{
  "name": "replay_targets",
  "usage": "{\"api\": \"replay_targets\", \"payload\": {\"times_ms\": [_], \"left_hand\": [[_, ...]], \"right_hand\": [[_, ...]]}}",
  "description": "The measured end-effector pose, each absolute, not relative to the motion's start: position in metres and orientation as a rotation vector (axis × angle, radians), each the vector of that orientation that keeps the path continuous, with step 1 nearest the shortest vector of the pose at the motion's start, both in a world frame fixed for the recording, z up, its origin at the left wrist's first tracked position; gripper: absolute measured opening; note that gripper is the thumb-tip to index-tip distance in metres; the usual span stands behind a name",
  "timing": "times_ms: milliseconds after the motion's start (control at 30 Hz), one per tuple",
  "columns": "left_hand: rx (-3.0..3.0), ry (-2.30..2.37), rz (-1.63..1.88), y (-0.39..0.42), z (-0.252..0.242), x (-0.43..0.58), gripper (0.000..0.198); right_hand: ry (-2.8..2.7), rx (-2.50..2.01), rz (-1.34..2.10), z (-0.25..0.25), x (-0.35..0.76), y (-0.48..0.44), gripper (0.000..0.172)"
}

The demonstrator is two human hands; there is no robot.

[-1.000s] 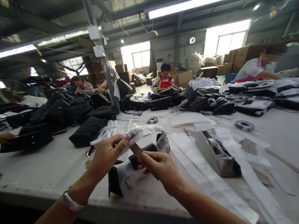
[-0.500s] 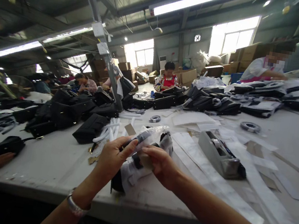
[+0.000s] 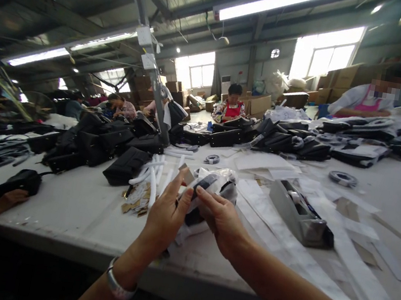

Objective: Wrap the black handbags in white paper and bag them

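A dark item in pale and clear plastic wrapping (image 3: 231,192), probably a black bag, lies on the table in front of me, half covered by my hands. My left hand (image 3: 165,210) holds its left side, thumb upright and fingers bent behind. From the right, my right hand (image 3: 221,220) pinches the wrapping over a dark strip (image 3: 195,215), thumb and fingertips close to the left thumb. The fingers hide much of the item. Small brown card pieces (image 3: 138,198) and white tubes (image 3: 152,173) lie left of my hands.
A grey tape dispenser (image 3: 299,215) stands to the right beside long white strips (image 3: 346,241). Black bags (image 3: 86,143) are heaped at the left, near a metal post (image 3: 157,97). At far left, another person's hands (image 3: 11,200) hold a black bag. Co-workers sit across the table.
My left hand has turned more upright, its fingers raised. My right hand has moved in close to the left thumb over the wrapping. The view has shifted slightly.
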State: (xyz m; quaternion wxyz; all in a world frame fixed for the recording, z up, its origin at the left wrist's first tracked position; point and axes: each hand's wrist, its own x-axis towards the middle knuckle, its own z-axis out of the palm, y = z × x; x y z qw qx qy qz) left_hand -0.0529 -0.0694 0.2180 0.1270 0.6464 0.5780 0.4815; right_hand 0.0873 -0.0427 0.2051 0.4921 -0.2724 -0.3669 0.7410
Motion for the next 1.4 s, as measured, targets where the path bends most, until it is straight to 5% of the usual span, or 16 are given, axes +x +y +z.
{"api": "replay_targets", "payload": {"times_ms": [200,433,600,1400], "left_hand": [[1.19,1.199,1.467,-0.062,0.226,-0.049,0.098],[1.249,1.184,1.498,-0.069,0.224,-0.047,0.046],[1.267,1.226,1.564,-0.071,0.222,-0.047,0.042],[2.18,1.735,1.307,-0.099,0.249,-0.047,0.015]], "right_hand": [[-0.943,-0.665,1.774,0.209,0.094,-0.039,0.039],[-0.979,-0.517,1.997,0.211,0.115,-0.037,0.032],[-0.891,-0.423,1.977,0.195,0.12,-0.043,0.022],[-1.077,-0.694,1.471,0.188,0.094,-0.052,0.031]]}}
